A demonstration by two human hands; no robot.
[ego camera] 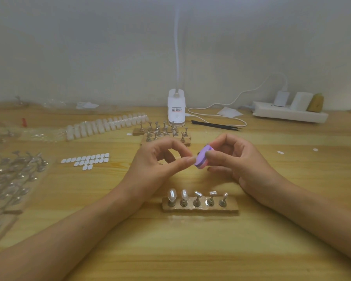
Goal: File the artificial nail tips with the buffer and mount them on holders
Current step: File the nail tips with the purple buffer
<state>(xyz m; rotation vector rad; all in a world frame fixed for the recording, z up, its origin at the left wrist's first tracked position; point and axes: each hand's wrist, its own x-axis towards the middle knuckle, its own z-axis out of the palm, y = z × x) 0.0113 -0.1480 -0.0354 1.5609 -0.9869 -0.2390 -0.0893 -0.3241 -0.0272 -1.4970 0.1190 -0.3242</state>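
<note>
Right hand (pixel 233 159): we are gripping the small purple foam buffer block (pixel 201 159) between thumb and curled fingers.
Left hand (pixel 160 161): thumb and forefinger are pinching at the buffer's edge; whatever they are holding is hiding from us.
Brown cardboard holder strip (pixel 231 208): lying just below the hands, two clear nail tips (pixel 172 195) mounted.

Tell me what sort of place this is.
Likely a home or small-workshop desk for making press-on nails: a wooden table against a bare wall, a strip of nail tips, metal holders on a base, and a clip lamp.
</note>
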